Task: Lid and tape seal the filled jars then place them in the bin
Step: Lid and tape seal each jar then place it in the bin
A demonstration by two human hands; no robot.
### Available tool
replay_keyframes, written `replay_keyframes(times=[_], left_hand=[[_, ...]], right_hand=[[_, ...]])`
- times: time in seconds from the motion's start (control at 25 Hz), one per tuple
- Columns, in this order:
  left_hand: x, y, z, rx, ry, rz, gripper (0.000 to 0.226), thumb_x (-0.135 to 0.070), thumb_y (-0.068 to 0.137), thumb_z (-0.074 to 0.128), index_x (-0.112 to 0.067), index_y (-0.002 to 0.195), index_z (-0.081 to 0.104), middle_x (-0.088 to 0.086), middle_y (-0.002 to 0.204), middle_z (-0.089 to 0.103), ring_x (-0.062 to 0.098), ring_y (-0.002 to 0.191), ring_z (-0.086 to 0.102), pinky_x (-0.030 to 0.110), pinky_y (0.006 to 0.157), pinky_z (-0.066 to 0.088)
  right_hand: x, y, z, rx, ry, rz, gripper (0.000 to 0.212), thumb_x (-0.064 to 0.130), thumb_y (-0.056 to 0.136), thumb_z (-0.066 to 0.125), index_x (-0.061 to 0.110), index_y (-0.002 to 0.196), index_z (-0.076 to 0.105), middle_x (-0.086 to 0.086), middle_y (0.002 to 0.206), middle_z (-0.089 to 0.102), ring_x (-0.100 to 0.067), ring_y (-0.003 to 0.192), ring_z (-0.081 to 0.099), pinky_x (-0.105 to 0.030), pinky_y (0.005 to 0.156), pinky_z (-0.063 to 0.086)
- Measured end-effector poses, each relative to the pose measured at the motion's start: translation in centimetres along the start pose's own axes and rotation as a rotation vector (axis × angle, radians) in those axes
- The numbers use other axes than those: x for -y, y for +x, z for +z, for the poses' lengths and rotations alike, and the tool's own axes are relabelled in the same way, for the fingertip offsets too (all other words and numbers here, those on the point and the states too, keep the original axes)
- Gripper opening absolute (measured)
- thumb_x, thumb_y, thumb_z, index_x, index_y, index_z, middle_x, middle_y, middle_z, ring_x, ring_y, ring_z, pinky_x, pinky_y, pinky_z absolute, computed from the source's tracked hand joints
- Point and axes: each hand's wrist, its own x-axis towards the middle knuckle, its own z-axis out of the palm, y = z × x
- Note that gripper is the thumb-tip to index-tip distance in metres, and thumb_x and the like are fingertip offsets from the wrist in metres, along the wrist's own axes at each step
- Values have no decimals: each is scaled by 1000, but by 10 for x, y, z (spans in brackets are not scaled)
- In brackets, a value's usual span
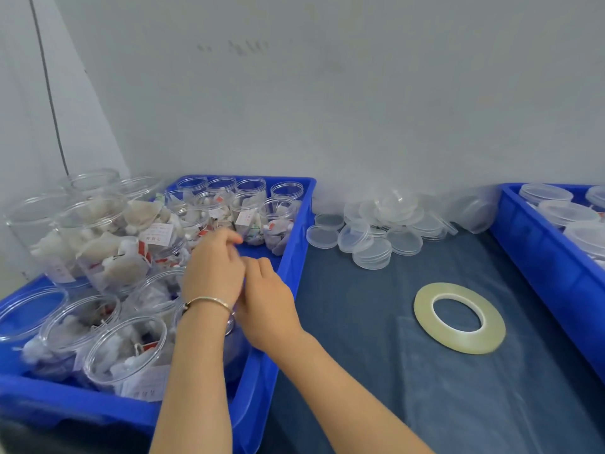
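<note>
Down in the left blue bin (262,381), among open filled jars (127,348), the left hand (212,270) and right hand (268,303) meet, fingers curled; what either grip holds cannot be told. Right of the grip, loose lids (379,224) and a tape roll (458,317) lie on the desk (360,371), the second bin (550,257) beyond.

Open mat (376,322) between bins (294,257)

Both hands, left (212,270) and right (266,299), are motion-blurred, hiding what their fingers hold. The right bin (553,257) is cut off at the edge.
</note>
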Motion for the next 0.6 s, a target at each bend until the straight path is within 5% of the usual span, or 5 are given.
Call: replay_keyframes(times=[0.12,0.24,0.4,0.52,0.6], left_hand=[[34,-1,-16,473,312,-93,46,10,84,43,-12,123,56,9,130,56,25,119,53,39,101,41],[41,-3,-27,658,390,-73,46,6,84,49,-20,122,55,-1,131,57,18,120,52,34,102,41],[30,-10,-28,472,382,-45,18,-21,84,69,-36,75,63,-9,101,66,15,89,58,32,80,45],[27,-13,-32,330,258,-48,24,-22,82,71,-39,67,65,-9,86,69,13,78,57,30,69,43],[15,-14,-37,110,115,-10,19,-18,82,71,-34,71,71,-6,81,71,12,72,56,28,64,38]], right_hand=[[-1,-1,3,34,-24,-1,51,5,93,48,11,141,32,-7,131,40,-26,106,48,-24,72,27],[-3,3,2,49,-37,0,54,4,91,50,12,142,32,-7,134,40,-25,111,48,-24,75,29],[-4,2,2,88,-42,-14,48,6,91,51,14,137,40,-5,130,45,-23,111,48,-23,76,28],[-4,2,-4,98,55,-20,40,9,95,42,18,135,46,-1,130,52,-21,114,49,-23,83,34],[-8,0,-16,117,384,68,37,17,100,33,25,134,48,6,132,54,-13,118,49,-25,98,38]])
